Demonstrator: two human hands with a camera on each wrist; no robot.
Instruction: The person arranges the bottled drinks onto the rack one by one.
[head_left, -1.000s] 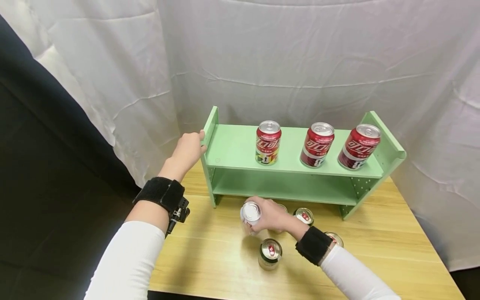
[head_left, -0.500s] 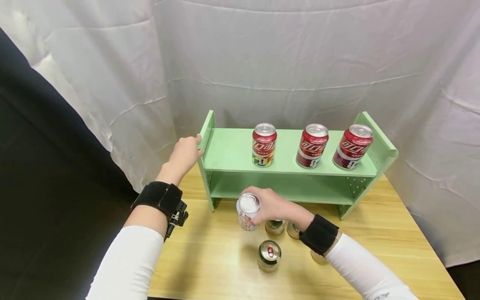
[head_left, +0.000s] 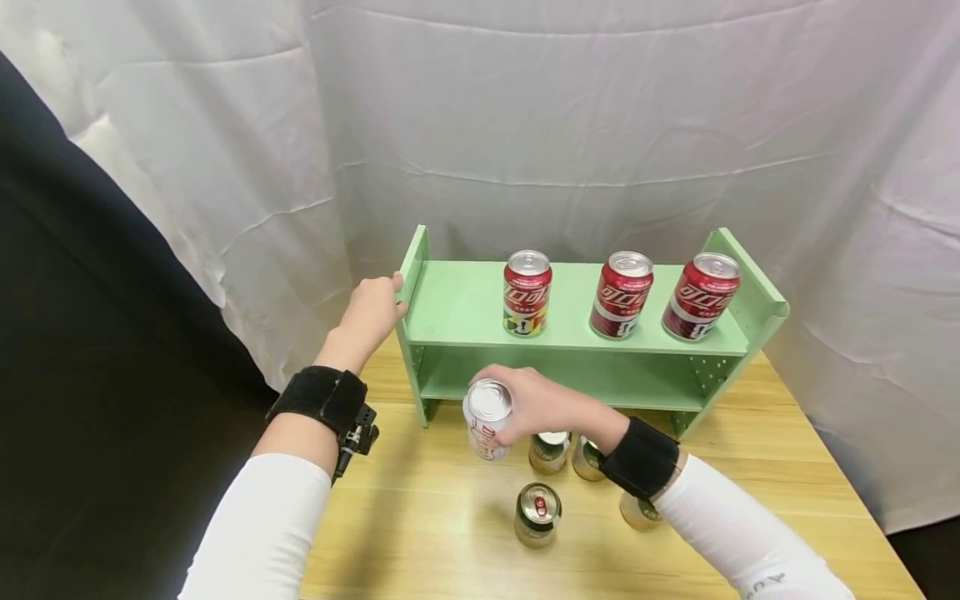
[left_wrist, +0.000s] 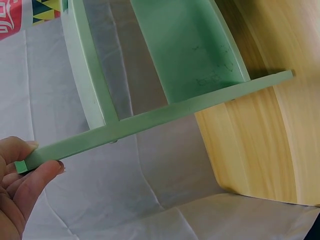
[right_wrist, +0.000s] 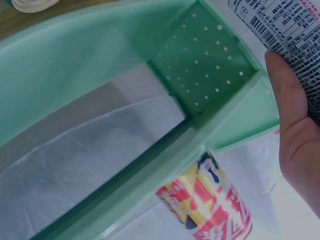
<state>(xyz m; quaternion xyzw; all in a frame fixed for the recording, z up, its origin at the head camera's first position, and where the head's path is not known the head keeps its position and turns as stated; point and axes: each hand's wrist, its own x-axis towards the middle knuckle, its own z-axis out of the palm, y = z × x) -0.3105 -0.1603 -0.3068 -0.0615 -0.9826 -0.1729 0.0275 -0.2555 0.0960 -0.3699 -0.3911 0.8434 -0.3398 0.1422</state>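
White can [head_left: 486, 419] sits in my right hand [head_left: 534, 402], fingers wrapped round it above the table [head_left: 420, 517]; my left hand [head_left: 371, 310] pinches the green shelf [head_left: 465, 310] end.

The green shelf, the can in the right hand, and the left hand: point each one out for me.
green shelf [head_left: 457, 312]: head view, bare left part of the top board.
white can [head_left: 487, 425]: head view, upper side wall just under its lid.
left hand [head_left: 369, 315]: head view, back of the hand at the shelf's left end panel.
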